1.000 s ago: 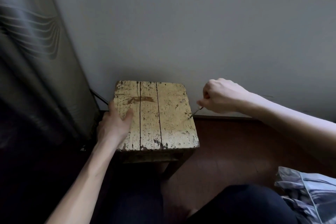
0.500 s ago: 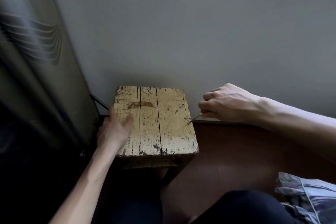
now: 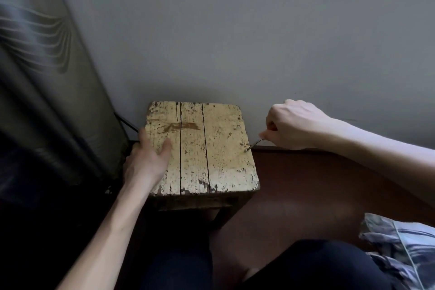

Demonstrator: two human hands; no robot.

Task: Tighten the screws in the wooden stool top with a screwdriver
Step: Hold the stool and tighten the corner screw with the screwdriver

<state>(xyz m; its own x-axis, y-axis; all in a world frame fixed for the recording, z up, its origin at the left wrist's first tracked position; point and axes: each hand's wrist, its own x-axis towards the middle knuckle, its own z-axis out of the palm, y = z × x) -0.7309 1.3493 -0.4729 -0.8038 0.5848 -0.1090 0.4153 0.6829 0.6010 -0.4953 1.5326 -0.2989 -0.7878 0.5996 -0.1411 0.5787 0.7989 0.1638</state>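
The right hand has rolled since half a second ago: the knuckles that lay flat then now stand up in a fist, much as they did a second back. It is curled tight round the handle of the screwdriver, which is hidden inside the fist. Only the thin metal shaft shows, slanting down and to the left from under the fingers. Its tip meets the stool top at the edge nearest the grip, about halfway along that side. The screw there is too small to make out.

The top is three old planks in worn cream paint, split by two dark cracks. A brown scuff lies on the far half, and the paint is chipped to bare wood along the near edge.

Across the top from the grip, the left hand has kept its place at the opposite edge. It lies flat, thumb spread on the planks.

A pale wall is behind the grip, a reddish floor below it. A grey drape hangs past the left hand.
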